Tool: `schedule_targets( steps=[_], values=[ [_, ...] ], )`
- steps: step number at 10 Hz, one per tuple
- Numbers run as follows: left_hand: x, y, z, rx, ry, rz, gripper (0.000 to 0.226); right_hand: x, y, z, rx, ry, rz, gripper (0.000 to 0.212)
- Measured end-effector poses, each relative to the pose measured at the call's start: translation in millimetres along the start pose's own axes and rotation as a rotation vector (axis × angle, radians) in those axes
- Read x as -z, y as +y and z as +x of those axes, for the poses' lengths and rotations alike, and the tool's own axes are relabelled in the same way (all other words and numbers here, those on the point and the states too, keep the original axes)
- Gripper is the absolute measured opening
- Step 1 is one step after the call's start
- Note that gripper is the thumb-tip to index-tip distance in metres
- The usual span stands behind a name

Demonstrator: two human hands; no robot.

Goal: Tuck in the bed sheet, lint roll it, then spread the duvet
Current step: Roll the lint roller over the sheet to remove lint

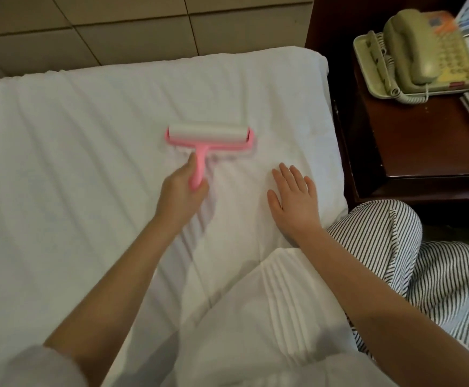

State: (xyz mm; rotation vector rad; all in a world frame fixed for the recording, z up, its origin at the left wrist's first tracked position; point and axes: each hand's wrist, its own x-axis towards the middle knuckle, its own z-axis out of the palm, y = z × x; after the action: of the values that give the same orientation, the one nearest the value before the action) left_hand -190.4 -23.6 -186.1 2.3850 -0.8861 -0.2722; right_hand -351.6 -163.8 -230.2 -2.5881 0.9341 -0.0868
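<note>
Lint-rolling step is being carried out; the tuck along the bed's side cannot be judged from here.

The lint roller is being gripped by the left hand, with the fingers wrapped round the lower end of the pink handle. Its white roll is being laid flat across the bed sheet, near the head-end corner of the bed. The right hand is being pressed palm-down on the sheet just beside the roller. Its fingers are straight and slightly spread, holding nothing.

Long diagonal creases are being seen across the left of the sheet, and small puckers just below the roll.

Judgement: the cloth is probably best being pinned by the flat hand while the roll is being driven away from it in straight, overlapping strokes. Both ends of the roll should be pressed evenly so that no fabric is being bunched ahead of it.

The duvet is lying folded at the near edge under the forearms, not yet spread. It is best being kept off the rolled area. A table with a telephone is standing beside the bed and is not being used.
</note>
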Motion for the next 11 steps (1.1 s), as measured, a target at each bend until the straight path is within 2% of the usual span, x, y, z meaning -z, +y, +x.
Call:
schedule_targets(
  steps=[1,2,3,4,5,6,7,8,9,10,11],
  values=[
    [-26,23,47,0.014,0.036,0.002,0.06,6,1,-1,0.0,0.067,0.088,0.049],
    [-9,31,38,-0.01,0.002,0.154,0.059,7,0,3,-0.017,0.07,0.094,0.05],
    [24,20,-20,-0.11,-0.089,0.32,0.062,3,-2,2,0.027,0.019,0.041,0.052],
    [49,19,-77,-0.05,-0.222,0.332,0.061,1,0,1,0.029,-0.007,0.023,0.053],
    [56,23,-51,0.092,-0.174,0.145,0.049,4,0,0,-0.008,0.003,0.041,0.052],
    [33,31,18,0.044,-0.105,0.116,0.031,4,-1,-1,-0.001,-0.015,0.027,0.052],
    [-7,42,64,-0.023,-0.081,0.209,0.054,6,0,1,-0.007,-0.019,0.041,0.052],
    [-11,44,49,0.002,-0.066,0.316,0.06,6,0,4,-0.016,-0.019,0.054,0.051],
    [8,32,-27,0.017,-0.139,0.447,0.062,5,2,5,-0.02,-0.028,0.063,0.051],
    [27,32,-103,0.03,-0.261,0.447,0.066,4,1,6,-0.024,-0.027,0.065,0.051],
    [23,27,-74,-0.025,-0.187,0.418,0.062,3,0,5,-0.018,-0.029,0.058,0.051]
  ],
)
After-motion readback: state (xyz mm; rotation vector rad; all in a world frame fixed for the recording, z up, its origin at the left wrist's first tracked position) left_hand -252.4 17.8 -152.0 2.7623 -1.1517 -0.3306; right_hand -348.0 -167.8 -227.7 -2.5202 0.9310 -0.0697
